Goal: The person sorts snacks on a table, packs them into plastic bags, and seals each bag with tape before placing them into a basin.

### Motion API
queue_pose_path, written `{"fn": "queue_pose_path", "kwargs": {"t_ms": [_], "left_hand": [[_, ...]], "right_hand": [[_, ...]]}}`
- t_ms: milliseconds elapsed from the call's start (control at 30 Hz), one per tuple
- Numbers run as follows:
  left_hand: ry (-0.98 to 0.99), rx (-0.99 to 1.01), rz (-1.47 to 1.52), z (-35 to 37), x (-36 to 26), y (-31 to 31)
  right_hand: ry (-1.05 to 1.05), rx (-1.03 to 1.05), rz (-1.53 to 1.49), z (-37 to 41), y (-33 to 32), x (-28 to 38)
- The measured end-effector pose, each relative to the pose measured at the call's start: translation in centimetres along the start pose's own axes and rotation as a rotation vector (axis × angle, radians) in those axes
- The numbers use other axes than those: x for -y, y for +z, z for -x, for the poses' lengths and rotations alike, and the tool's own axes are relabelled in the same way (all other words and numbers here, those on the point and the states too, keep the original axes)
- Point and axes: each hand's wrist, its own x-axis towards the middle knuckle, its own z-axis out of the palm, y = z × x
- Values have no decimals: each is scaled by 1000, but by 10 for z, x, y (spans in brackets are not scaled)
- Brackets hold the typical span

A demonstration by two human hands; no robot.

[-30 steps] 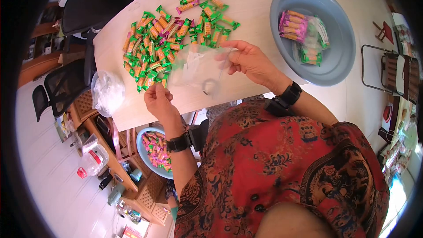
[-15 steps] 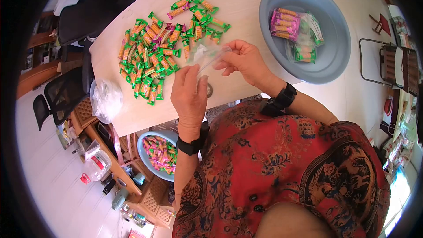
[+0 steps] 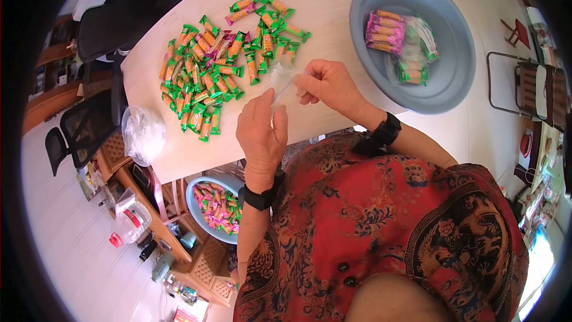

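A small clear plastic bag (image 3: 281,77) is stretched between my two hands above the near edge of the table. My left hand (image 3: 260,128) pinches its near left side with the fingertips. On the other side, my right hand (image 3: 329,85) grips the bag between thumb and bent fingers. Just beyond the bag lies a loose pile of wrapped snack sticks (image 3: 205,77), mostly in green and orange wrappers with some pink ones. The bag looks flat, and its lower part is hard to see against the tabletop.
A large blue-grey basin (image 3: 453,83) on the table's right holds several clear bags of snack sticks (image 3: 387,33). White plastic bags (image 3: 144,137) sit in a container at the table's left corner. Below the edge stands a blue basin (image 3: 196,210) full of snack sticks. Chairs (image 3: 89,122) flank the table (image 3: 322,6).
My left hand has shifted slightly right, towards my right hand. The bag between them has turned and looks narrower. The snack pile and basins stay as they were.
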Motion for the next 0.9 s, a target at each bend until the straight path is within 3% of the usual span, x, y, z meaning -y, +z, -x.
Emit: {"fn": "queue_pose_path", "kwargs": {"t_ms": [367, 567, 700, 767, 900], "left_hand": [[-358, -60, 318, -5, 5, -1], [-180, -112, 131, 0, 18, 12], [-223, -132, 37, -8, 7, 8], [-88, -152, -132, -8, 11, 10], [-61, -95, -101, -3, 15, 4]], "right_hand": [[-90, 95, 96, -1, 6, -8], [-69, 56, 73, 2, 12, -1], [-15, 48, 42, 2, 14, 0], [-6, 39, 39, 3, 15, 1], [12, 87, 106, 2, 11, -1]]}}
